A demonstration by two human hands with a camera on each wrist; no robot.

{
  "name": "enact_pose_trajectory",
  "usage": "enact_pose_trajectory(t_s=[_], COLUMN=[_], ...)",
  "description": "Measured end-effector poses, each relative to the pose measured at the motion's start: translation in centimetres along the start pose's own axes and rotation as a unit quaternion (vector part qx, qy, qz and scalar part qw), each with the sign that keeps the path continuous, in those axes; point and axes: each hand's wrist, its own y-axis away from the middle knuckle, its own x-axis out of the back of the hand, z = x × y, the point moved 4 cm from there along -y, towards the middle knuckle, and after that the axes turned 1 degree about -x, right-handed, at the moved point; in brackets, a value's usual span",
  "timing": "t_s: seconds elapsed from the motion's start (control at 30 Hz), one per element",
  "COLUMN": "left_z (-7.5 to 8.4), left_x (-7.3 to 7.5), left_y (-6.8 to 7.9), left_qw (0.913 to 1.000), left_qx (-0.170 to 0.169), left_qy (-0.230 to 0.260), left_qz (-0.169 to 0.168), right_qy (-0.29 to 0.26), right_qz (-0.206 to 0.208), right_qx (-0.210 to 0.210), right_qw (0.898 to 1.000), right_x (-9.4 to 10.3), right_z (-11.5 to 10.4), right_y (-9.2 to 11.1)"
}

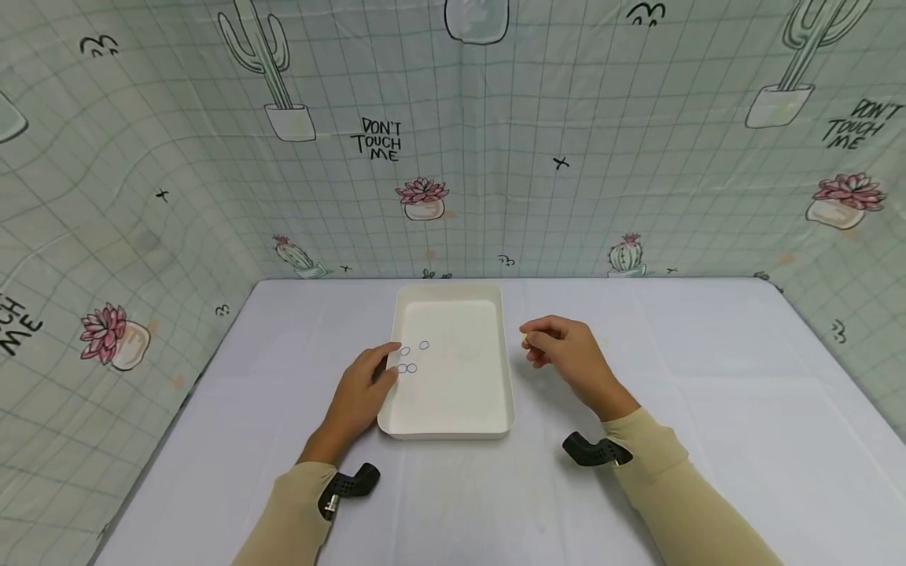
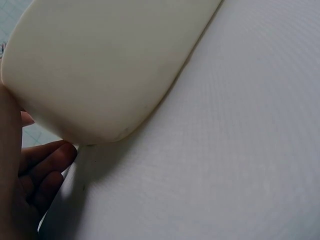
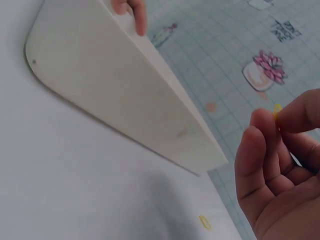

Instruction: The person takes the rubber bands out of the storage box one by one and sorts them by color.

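Observation:
A shallow white tray [image 1: 460, 393] lies on the table with several thin blue rings [image 1: 412, 368] near its left side. My left hand [image 1: 357, 397] holds the tray's left wall, and its fingertips reach over the rim. In the left wrist view the lower fingers [image 2: 55, 160] are bent beside the tray's corner. Off the tray's right side, my right hand [image 1: 569, 358] is raised above the table. It pinches a small yellow ring [image 3: 277, 111] between thumb and finger; the fingertips cover most of it. Another yellow ring [image 3: 205, 222] lies on the table below that hand.
White cloth covers the table [image 1: 708, 377]. Behind and at both sides hangs a checked curtain [image 1: 510, 110] printed with cacti. A black wrist mount [image 1: 597, 450] sits on the right sleeve and another mount [image 1: 350, 486] on the left.

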Motion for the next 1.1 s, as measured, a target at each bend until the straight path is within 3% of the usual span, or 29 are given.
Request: enact_pose_trajectory(t_s=[0.57, 0.83, 1.1], left_z=[-0.1, -0.1, 0.0], left_x=[0.0, -0.1, 0.0], left_y=[0.1, 0.2, 0.1], left_qw=[1.0000, 1.0000, 1.0000], left_qx=[0.008, 0.006, 0.003], left_qy=[0.001, 0.004, 0.006], left_qz=[-0.002, -0.004, -0.004], right_qy=[0.003, -0.017, 0.004], right_qz=[0.066, 0.097, 0.114], right_qx=[-0.048, -0.055, -0.064], right_qw=[0.997, 0.994, 0.991], right_x=[8.2, 10.1, 10.8], right_z=[1.2, 2.4, 2.9], right_y=[1.2, 1.2, 1.0])
